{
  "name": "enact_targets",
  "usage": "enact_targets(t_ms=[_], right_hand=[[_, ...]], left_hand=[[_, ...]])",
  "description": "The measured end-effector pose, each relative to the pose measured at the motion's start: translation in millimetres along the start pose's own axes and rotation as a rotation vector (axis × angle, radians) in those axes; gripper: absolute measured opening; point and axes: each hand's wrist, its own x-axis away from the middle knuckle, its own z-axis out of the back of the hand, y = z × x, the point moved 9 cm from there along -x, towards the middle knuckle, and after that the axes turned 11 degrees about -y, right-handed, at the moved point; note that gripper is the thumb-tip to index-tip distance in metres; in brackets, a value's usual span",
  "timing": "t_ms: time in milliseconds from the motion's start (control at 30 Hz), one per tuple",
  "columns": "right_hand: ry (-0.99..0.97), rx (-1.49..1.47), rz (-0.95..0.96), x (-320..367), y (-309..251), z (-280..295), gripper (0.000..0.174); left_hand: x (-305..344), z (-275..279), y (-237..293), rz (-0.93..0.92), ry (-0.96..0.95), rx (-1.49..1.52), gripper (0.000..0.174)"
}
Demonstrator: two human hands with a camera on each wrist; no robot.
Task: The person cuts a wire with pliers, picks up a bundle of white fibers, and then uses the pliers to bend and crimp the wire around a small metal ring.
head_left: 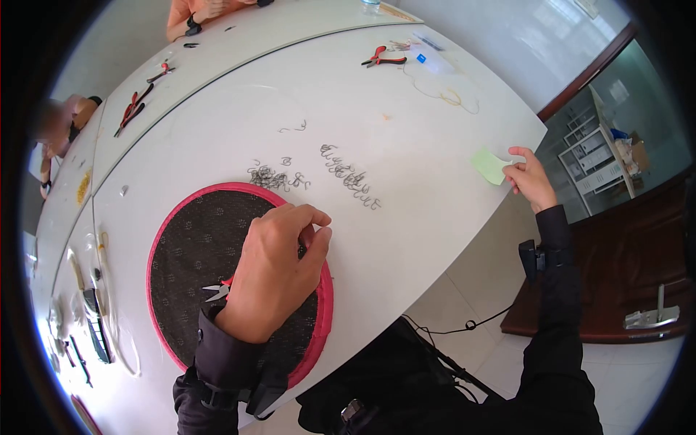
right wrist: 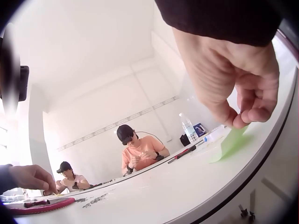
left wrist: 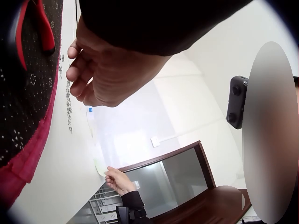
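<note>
My right hand (head_left: 533, 181) pinches a pale green slip of paper (head_left: 489, 167) between thumb and fingertips near the table's right edge. In the right wrist view the slip (right wrist: 227, 147) is lifted at the pinched corner and slopes down toward the tabletop. My left hand (head_left: 279, 264) hovers over a round black mat (head_left: 192, 232) with a pink rim, its fingers loosely curled and nothing visible in them. Red-handled pliers (head_left: 216, 292) lie on the mat, partly hidden under that hand. Beyond the mat lie a heap of small dark wire-like curls (head_left: 270, 176) and a loose row of them (head_left: 350, 177).
Another pair of pliers (head_left: 384, 58), a small blue piece (head_left: 421, 59) and a thin yellowish cord (head_left: 451, 98) lie at the far right. More pliers (head_left: 133, 111) sit across the table seam. Two people work opposite. A white cable (head_left: 112, 304) runs along the left.
</note>
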Motion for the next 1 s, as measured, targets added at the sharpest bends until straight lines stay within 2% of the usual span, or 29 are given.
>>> enact_targets(t_ms=[367, 467, 567, 600, 700, 833, 1000], right_hand=[[0.063, -0.197, -0.023, -7.5, -0.9, 9.6, 0.041], [0.102, -0.217, -0.002, -8.4, 3.3, 33.7, 0.037], [0.032, -0.12, -0.058, -4.2, 11.9, 42.0, 0.034], [0.076, -0.084, -0.065, -0.8, 11.4, 48.4, 0.033], [0.207, 0.007, -0.026, 10.6, -7.4, 63.0, 0.028], [0.108, -0.147, 0.259, 8.2, -76.4, 40.3, 0.024], [-0.157, -0.279, 0.405, -39.4, -160.4, -47.7, 0.026]], left_hand=[[22.0, 25.5, -14.4, 0.095, 0.003, 0.015, 0.014], [27.1, 32.5, -19.3, 0.091, 0.074, 0.027, 0.011], [30.3, 37.6, -24.6, 0.119, 0.077, 0.022, 0.012], [31.4, 38.8, -25.6, 0.119, 0.079, 0.029, 0.012], [35.9, 44.9, -28.6, 0.134, 0.082, 0.035, 0.013], [42.2, 49.4, -30.4, 0.152, 0.082, 0.031, 0.013], [52.3, 55.9, -28.0, 0.217, 0.057, 0.028, 0.014]])
